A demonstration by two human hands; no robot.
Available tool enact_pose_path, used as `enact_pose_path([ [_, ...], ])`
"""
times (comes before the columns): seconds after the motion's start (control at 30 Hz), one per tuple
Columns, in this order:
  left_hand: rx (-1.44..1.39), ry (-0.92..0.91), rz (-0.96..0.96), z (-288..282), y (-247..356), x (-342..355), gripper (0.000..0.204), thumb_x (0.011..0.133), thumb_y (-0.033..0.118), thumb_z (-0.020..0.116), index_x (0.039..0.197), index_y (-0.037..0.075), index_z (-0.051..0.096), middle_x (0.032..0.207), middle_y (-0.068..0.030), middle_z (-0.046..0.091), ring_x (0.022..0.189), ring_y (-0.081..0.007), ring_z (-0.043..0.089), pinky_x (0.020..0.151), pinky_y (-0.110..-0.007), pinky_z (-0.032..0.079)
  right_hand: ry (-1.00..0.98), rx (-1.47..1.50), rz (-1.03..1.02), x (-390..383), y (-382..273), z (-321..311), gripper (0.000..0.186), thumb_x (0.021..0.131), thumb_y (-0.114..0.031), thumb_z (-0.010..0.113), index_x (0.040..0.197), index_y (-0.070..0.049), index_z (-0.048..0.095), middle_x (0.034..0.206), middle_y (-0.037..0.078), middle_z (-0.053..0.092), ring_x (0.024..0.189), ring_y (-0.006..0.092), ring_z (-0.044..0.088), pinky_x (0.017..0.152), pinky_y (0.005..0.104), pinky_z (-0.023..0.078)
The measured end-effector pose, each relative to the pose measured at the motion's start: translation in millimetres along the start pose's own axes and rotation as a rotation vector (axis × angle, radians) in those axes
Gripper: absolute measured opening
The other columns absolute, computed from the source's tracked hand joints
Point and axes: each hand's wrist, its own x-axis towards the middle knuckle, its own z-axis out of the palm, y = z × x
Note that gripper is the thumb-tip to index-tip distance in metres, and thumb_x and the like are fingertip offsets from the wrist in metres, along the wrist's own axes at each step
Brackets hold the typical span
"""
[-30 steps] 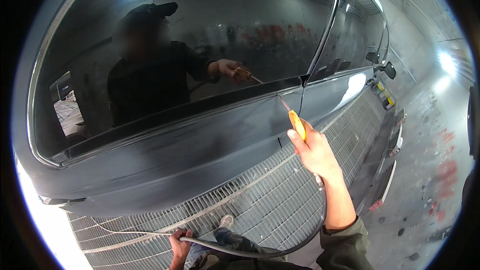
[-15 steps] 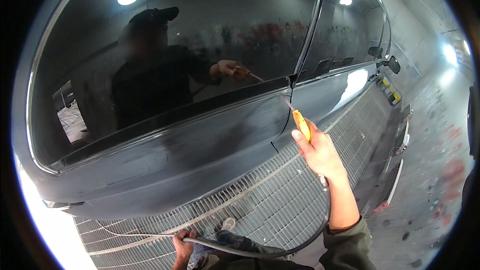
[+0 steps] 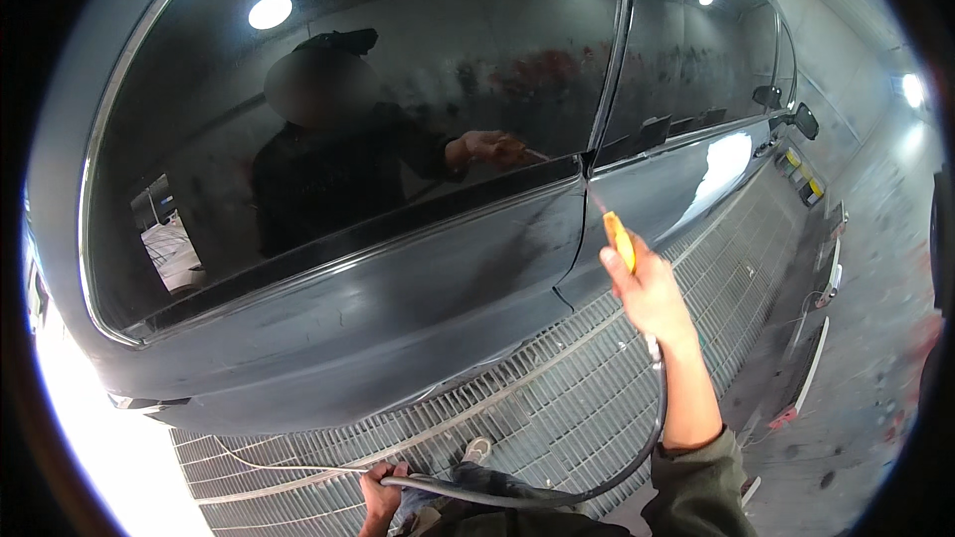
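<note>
My right hand [image 3: 652,296] is closed around a yellow air blow gun [image 3: 621,242]. Its thin nozzle points up and left at the top of the vertical door gap [image 3: 583,229] in a dark grey car, just below the window trim. Whether the tip touches the body, I cannot tell. A dark hose [image 3: 597,492] runs from the gun's base beside my right wrist in a loop down to my left hand [image 3: 382,489], low in the view, whose fingers are wrapped round it. The dull grey door panel [image 3: 398,313] lies left of the gap.
Dark windows [image 3: 428,89] reflect the room and me. A white patch [image 3: 721,174] marks the panel farther right, near the side mirror [image 3: 806,121]. Metal floor grating [image 3: 557,388] runs beneath the car. Yellow-and-black containers [image 3: 804,179] stand at the far right by a paint-spotted wall [image 3: 885,338].
The view has shifted, moving the car slightly right in the picture. The nozzle tip has gone a little right, from left of the door gap to about the gap itself. My left hand still grips the hose.
</note>
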Motion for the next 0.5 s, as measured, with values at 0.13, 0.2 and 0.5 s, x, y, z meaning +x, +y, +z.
enact_pose_path([
  [0.13, 0.029, 0.009, 0.060, -6, -2, 0, 0.040, 0.088, 0.024, 0.080, 0.062, 0.001, 0.061, 0.053, 0.0002, 0.054, 0.054, -0.0060, 0.045, 0.049, -0.030, 0.038, -0.143, 0.094, -0.124, -35, 4, 17, 0.057, 0.105, -0.039, 0.059, 0.143, 0.002, 0.053, 0.084, 0.030, 0.069, 0.091, 0.0478, 0.072, 0.080, 0.0483, 0.055],
  [0.2, 0.010, -0.011, 0.062, -6, -6, 4, 0.039, 0.089, 0.023, 0.080, 0.062, 0.001, 0.062, 0.053, 0.0001, 0.056, 0.054, -0.0060, 0.047, 0.049, -0.030, 0.038, -0.089, 0.080, -0.023, -31, 7, 13, 0.056, 0.105, -0.038, 0.059, 0.143, 0.003, 0.053, 0.084, 0.030, 0.070, 0.093, 0.0488, 0.071, 0.081, 0.0481, 0.055],
  [0.5, -0.008, -0.043, 0.038, -12, 22, -4, 0.037, 0.092, 0.020, 0.077, 0.063, 0.001, 0.062, 0.054, 0.0024, 0.055, 0.053, -0.0054, 0.046, 0.048, -0.029, 0.036, -0.030, 0.114, 0.043, -15, 23, 3, 0.059, 0.106, -0.041, 0.058, 0.145, 0.003, 0.052, 0.066, 0.011, 0.065, 0.064, 0.0216, 0.069, 0.066, 0.0350, 0.053],
])
